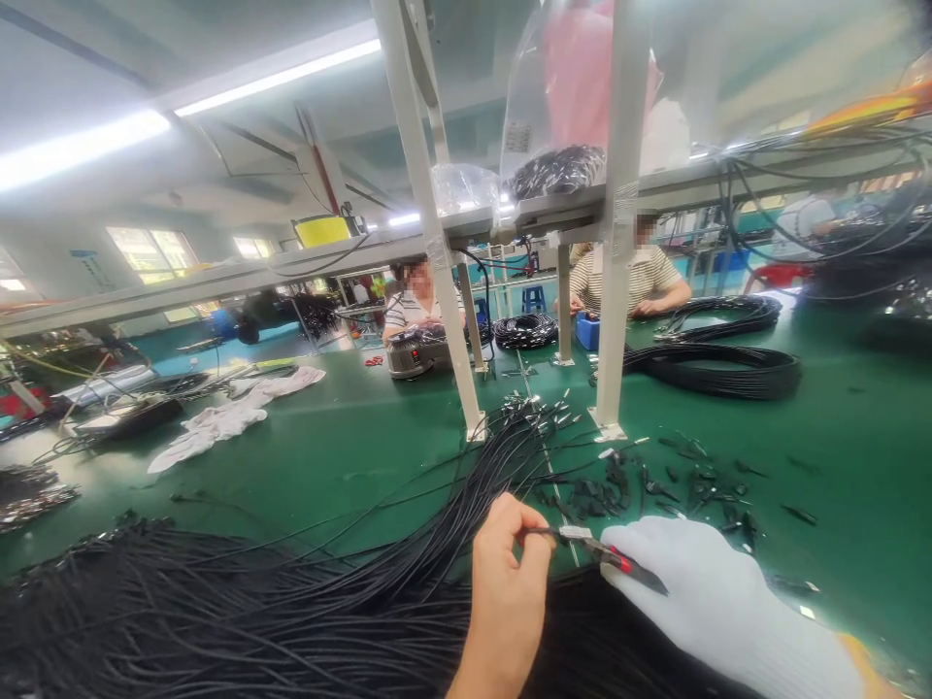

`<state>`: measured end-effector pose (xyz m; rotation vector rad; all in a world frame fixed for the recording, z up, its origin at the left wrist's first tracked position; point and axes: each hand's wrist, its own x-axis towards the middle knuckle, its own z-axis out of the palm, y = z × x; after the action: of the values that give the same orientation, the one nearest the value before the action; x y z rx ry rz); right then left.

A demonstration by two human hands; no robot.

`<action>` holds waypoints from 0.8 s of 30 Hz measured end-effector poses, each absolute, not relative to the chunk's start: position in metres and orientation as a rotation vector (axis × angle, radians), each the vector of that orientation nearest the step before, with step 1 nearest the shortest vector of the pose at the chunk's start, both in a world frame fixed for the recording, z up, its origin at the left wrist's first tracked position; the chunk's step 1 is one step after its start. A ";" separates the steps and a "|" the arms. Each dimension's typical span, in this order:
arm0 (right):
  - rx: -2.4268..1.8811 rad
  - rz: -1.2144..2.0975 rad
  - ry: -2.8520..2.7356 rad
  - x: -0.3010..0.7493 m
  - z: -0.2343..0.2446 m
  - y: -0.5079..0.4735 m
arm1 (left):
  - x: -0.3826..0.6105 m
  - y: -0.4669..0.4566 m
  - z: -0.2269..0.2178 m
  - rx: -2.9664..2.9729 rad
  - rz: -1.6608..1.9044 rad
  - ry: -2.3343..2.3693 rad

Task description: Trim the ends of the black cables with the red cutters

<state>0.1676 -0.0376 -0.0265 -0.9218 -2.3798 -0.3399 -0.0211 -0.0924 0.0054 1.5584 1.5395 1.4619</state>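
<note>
My bare left hand (pixel 508 582) pinches the end of a thin black cable (pixel 548 531) with a small white tag near its tip. My right hand (pixel 710 592), in a white glove, is closed round a small cutting tool (pixel 626 566) with red and black parts, its tip meeting the cable end. A thick bundle of black cables (pixel 254 612) lies across the green table (pixel 349 456) under both hands, fanning out toward the metal-tipped ends (pixel 535 413). Cut black scraps (pixel 655 485) lie scattered just beyond my hands.
White frame posts (pixel 441 282) (pixel 615 291) stand on the table ahead. Coiled black cables (pixel 717 369) lie at right, white cloths (pixel 225 417) at left. Two seated people (pixel 418 301) (pixel 633 282) work at the far side, with a small machine (pixel 412 354) and blue box (pixel 586 332).
</note>
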 end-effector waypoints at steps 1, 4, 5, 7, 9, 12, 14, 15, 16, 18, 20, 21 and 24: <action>-0.928 -0.318 -2.378 0.168 -0.027 -0.038 | -0.022 -0.092 0.006 1.542 1.472 1.509; -0.946 -0.394 -2.332 0.169 -0.029 -0.036 | -0.024 -0.092 0.009 1.559 1.427 1.458; -0.939 -0.455 -2.312 0.169 -0.030 -0.034 | -0.024 -0.092 0.010 1.571 1.397 1.452; -0.912 -0.574 -2.294 0.170 -0.030 -0.032 | -0.024 -0.093 0.013 1.602 1.331 1.463; -0.912 -0.627 -2.301 0.171 -0.030 -0.030 | -0.026 -0.093 0.014 1.610 1.300 1.498; -0.987 -0.680 -2.287 0.176 -0.030 -0.026 | -0.031 -0.090 0.015 1.574 1.357 1.560; -1.048 -0.779 -2.229 0.180 -0.030 -0.022 | -0.033 -0.089 0.014 1.565 1.393 1.596; -1.060 -0.833 -2.198 0.182 -0.029 -0.020 | -0.033 -0.088 0.013 1.580 1.394 1.612; -1.056 -0.873 -2.166 0.183 -0.027 -0.019 | -0.032 -0.088 0.012 1.610 1.378 1.624; -0.994 -0.879 -2.110 0.182 -0.021 -0.020 | -0.027 -0.088 0.006 1.700 1.324 1.631; -0.885 -0.821 -2.059 0.176 -0.011 -0.026 | -0.022 -0.089 0.000 1.784 1.281 1.630; -0.826 -0.786 -2.060 0.171 -0.006 -0.031 | -0.019 -0.090 -0.002 1.817 1.247 1.624; -0.677 -0.793 -2.039 0.159 0.006 -0.045 | -0.016 -0.092 -0.002 1.843 1.110 1.612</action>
<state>0.1592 -0.0453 0.0060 -0.6772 -2.0385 -0.7927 -0.0158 -0.0916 -0.0023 1.8433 1.6115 1.1096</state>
